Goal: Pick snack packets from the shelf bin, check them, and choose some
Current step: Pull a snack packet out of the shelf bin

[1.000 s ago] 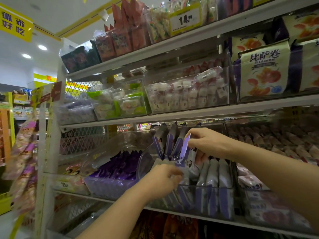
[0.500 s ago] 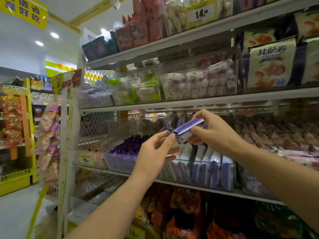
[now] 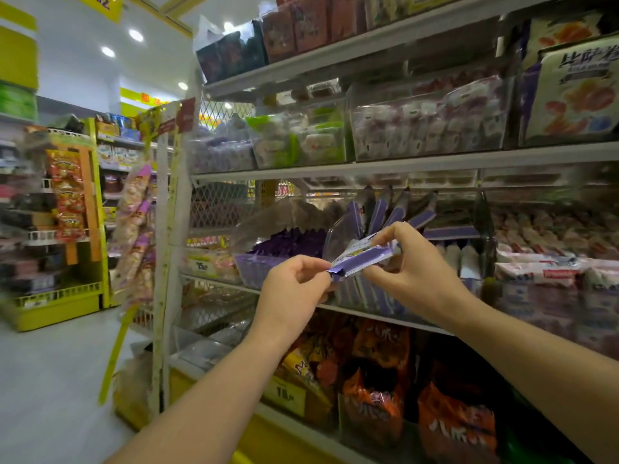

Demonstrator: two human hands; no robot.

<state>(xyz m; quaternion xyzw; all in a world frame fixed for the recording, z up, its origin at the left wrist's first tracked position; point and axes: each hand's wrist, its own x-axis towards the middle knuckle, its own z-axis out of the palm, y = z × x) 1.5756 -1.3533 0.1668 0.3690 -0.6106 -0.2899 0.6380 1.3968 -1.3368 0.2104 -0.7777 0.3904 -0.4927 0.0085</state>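
A purple and white snack packet (image 3: 363,257) is held level in front of the shelf, between both hands. My left hand (image 3: 294,286) pinches its crimped left end. My right hand (image 3: 412,267) pinches its right end between thumb and fingers. Behind them stands a clear shelf bin (image 3: 338,229) with several more purple packets (image 3: 395,212) upright and fanned out. The bin's front wall is partly hidden by my hands.
A second clear bin of purple packets (image 3: 284,244) sits to the left on the same shelf (image 3: 385,313). Pink and white packets (image 3: 549,259) fill the right side. Orange bags (image 3: 375,396) stand on the shelf below. An aisle and a yellow rack (image 3: 60,296) lie to the left.
The right hand lifted one packet out of the bin and brought it toward me. The left hand came up and took the packet's left end. The camera view shifted right and down.
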